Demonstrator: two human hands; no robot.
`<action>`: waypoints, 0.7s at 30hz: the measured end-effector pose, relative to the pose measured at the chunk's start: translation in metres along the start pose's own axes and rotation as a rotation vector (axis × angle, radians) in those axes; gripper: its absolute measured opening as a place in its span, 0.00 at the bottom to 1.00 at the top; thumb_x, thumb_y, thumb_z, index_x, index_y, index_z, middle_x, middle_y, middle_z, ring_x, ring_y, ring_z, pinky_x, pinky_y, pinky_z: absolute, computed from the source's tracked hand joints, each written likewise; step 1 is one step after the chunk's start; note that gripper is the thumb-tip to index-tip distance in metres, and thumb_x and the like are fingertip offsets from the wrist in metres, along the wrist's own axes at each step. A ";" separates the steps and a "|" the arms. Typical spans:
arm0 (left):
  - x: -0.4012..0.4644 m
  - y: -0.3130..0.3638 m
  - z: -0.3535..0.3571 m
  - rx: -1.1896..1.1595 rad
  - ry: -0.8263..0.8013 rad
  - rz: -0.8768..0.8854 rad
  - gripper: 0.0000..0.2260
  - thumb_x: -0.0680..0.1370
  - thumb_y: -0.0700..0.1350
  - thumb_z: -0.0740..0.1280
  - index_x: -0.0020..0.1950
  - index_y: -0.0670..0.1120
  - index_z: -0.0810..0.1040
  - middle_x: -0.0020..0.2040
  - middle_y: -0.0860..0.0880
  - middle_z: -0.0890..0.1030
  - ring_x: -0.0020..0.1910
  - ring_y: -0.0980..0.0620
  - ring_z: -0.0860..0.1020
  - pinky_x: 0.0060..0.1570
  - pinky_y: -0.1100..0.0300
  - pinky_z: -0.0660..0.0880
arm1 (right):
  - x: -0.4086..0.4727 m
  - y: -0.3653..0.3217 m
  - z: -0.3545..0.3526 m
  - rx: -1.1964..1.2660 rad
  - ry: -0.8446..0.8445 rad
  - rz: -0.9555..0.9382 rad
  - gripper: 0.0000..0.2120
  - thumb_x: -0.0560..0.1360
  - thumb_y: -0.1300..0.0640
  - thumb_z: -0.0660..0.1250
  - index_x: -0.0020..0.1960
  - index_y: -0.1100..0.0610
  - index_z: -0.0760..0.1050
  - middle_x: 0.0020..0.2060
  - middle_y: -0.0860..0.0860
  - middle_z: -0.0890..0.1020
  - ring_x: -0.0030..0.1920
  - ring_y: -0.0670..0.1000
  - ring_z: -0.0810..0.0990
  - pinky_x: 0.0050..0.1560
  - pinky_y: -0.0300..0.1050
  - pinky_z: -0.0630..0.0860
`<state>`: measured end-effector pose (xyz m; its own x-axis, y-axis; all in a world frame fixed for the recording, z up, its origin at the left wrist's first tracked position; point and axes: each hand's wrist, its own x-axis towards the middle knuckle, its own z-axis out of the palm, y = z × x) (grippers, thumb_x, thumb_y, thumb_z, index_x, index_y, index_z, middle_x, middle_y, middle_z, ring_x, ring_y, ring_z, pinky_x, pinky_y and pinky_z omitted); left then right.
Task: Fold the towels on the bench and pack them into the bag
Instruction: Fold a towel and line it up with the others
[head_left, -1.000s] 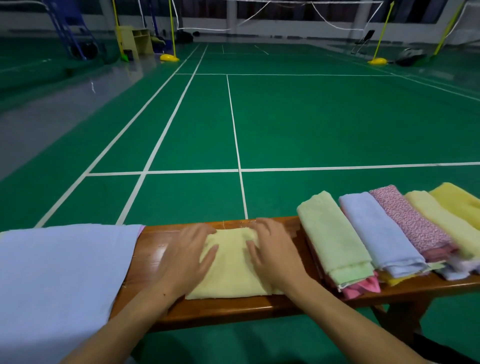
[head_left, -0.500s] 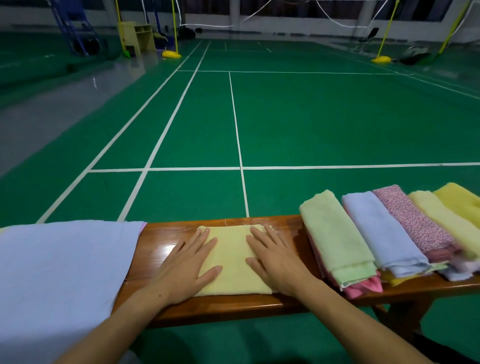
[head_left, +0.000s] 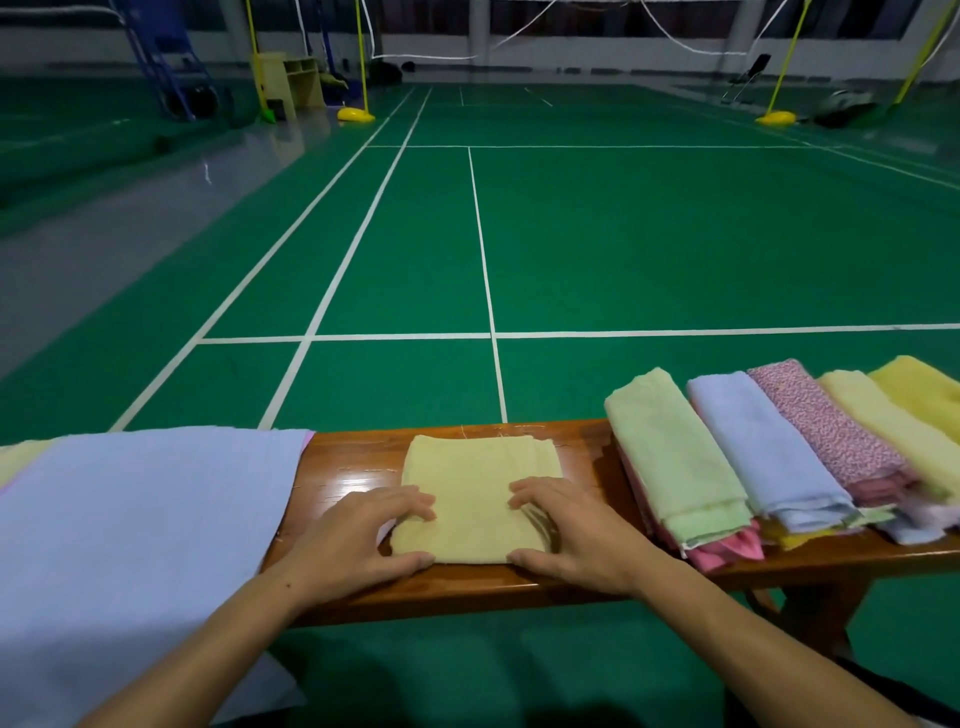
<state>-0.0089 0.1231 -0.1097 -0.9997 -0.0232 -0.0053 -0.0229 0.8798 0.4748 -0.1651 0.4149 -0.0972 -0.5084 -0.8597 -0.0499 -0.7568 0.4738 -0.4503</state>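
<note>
Towel (head_left: 478, 493) on bench (head_left: 353, 467), both hands gripping near edge.

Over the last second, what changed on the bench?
Both hands slid back from the pale yellow towel's middle to its near corners: left hand and right hand now curl fingers onto the near edge. Towel, folded stack and blue cloth stayed put.

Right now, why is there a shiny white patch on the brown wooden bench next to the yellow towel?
In the head view, that is glare on the glossy brown wooden bench, left of the folded pale yellow towel; the wide lens bends the picture's edges.
</note>
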 end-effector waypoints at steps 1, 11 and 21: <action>-0.001 -0.002 -0.001 0.006 -0.012 -0.003 0.30 0.71 0.79 0.65 0.70 0.69 0.72 0.76 0.70 0.69 0.75 0.64 0.66 0.75 0.55 0.69 | 0.000 -0.001 0.000 -0.017 -0.004 -0.008 0.33 0.74 0.28 0.67 0.73 0.42 0.66 0.78 0.41 0.67 0.76 0.44 0.65 0.77 0.49 0.67; 0.007 -0.004 -0.005 0.252 0.020 0.096 0.27 0.75 0.68 0.64 0.73 0.62 0.72 0.75 0.64 0.72 0.74 0.61 0.69 0.72 0.57 0.72 | 0.011 -0.005 0.002 -0.055 0.025 -0.012 0.32 0.70 0.33 0.72 0.68 0.41 0.66 0.79 0.41 0.66 0.76 0.46 0.65 0.75 0.48 0.67; 0.009 -0.003 -0.008 0.036 0.120 -0.031 0.17 0.80 0.64 0.61 0.65 0.62 0.77 0.58 0.64 0.82 0.53 0.63 0.79 0.50 0.58 0.82 | 0.013 -0.005 0.002 -0.015 0.106 0.058 0.19 0.77 0.40 0.63 0.65 0.47 0.73 0.70 0.43 0.75 0.66 0.44 0.73 0.66 0.46 0.77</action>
<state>-0.0178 0.1165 -0.1046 -0.9906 -0.1051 0.0870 -0.0559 0.8943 0.4441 -0.1674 0.4009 -0.0976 -0.5914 -0.8061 0.0199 -0.7306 0.5253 -0.4363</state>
